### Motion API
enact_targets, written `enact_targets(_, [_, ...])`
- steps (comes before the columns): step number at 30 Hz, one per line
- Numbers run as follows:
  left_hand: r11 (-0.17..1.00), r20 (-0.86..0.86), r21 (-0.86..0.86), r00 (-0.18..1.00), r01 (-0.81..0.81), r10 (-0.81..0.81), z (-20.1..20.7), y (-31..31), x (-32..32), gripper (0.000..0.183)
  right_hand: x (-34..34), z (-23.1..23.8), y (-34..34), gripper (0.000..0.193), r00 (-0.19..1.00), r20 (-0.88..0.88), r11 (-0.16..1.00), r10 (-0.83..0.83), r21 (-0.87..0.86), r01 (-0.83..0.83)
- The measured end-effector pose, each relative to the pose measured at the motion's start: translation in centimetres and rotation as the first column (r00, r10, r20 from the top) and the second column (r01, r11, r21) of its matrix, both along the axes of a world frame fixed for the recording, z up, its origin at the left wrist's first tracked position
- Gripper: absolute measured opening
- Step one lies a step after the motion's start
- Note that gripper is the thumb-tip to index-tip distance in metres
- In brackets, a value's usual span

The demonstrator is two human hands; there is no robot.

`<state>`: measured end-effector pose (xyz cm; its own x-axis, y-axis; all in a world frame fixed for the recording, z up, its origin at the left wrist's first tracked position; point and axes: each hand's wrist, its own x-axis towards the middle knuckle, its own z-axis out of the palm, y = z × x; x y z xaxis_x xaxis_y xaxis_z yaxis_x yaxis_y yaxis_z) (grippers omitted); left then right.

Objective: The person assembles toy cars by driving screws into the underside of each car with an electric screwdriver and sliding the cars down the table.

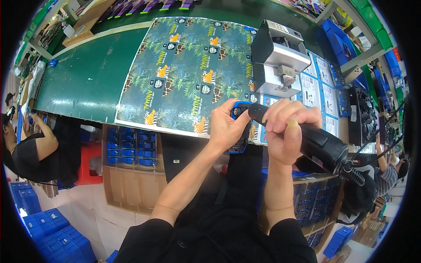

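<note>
My left hand (pixel 226 126) is closed around a small blue-and-black plastic piece (pixel 238 146) at the table's near edge. Its exact kind is hard to make out, since my fingers cover part of it. My right hand (pixel 286 125) wraps round a black electric screwdriver (pixel 323 147), thumb along its side. The tool lies nearly level, its narrow front end pointing left and meeting the piece by my left fingers. The screwdriver's tip is hidden there. Just beyond my hands stands a grey metal box-shaped device (pixel 274 81) with an open top section.
A printed animal-pattern sheet (pixel 184 87) covers the green table (pixel 87 83). Cartons of blue parts (pixel 131 147) and dark parts (pixel 313 204) sit below the near edge. A black tray of parts (pixel 366 114) is at right. A cord trails from the screwdriver. People work on both sides.
</note>
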<state>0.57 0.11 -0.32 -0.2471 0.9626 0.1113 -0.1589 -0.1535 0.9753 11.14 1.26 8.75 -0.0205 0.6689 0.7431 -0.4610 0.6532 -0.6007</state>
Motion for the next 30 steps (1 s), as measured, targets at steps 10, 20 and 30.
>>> enact_targets(10, [1.000, 0.030, 0.025, 1.000, -0.002, 0.001, -0.2, 0.2, -0.2, 0.019, 2.5, 2.9, 1.4, 0.013, 0.997, -0.072, 0.999, 0.042, 0.028, -0.040])
enact_targets(20, [0.991, -0.041, 0.095, 0.995, 0.091, -0.087, -0.3, -0.8, -1.5, 0.055, 4.8, 5.6, 8.0, 0.010, 0.927, 0.032, 0.927, -0.374, -0.013, 0.374])
enact_targets(30, [0.989, 0.265, 0.055, 0.953, 0.140, -0.149, 0.3, -0.1, -1.2, 0.066, 4.7, 5.6, 10.6, 0.028, 0.878, 0.314, 0.901, -0.362, -0.126, 0.416])
